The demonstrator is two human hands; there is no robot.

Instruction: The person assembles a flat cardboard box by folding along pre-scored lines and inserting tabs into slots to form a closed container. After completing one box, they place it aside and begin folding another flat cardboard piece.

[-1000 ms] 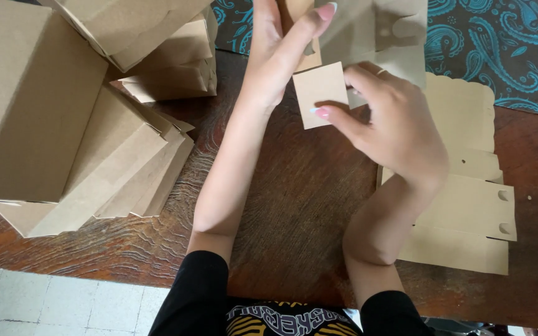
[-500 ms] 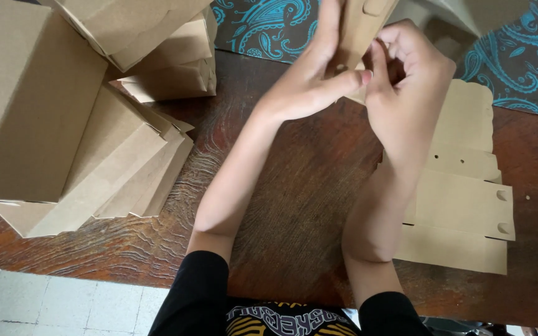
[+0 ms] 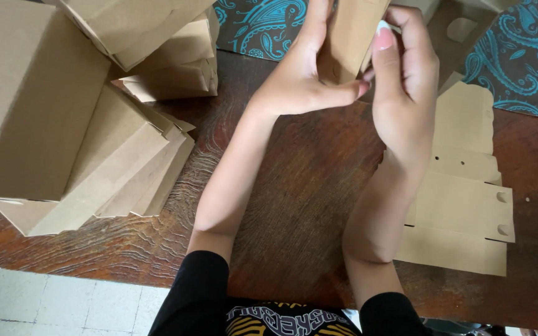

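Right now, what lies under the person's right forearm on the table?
Flat cardboard blanks lie stacked on the wooden table, partly under the right forearm. Their left edge is covered by the arm, so the count cannot be told.

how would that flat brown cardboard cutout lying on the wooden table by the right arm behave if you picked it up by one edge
The flat brown cardboard cutout looks thin and creased into panels, so it would probably bend or fold along those lines rather than stay rigid. It is likely light for its size. Lying flat on the wooden table, it should slide rather than roll or tip when pushed.
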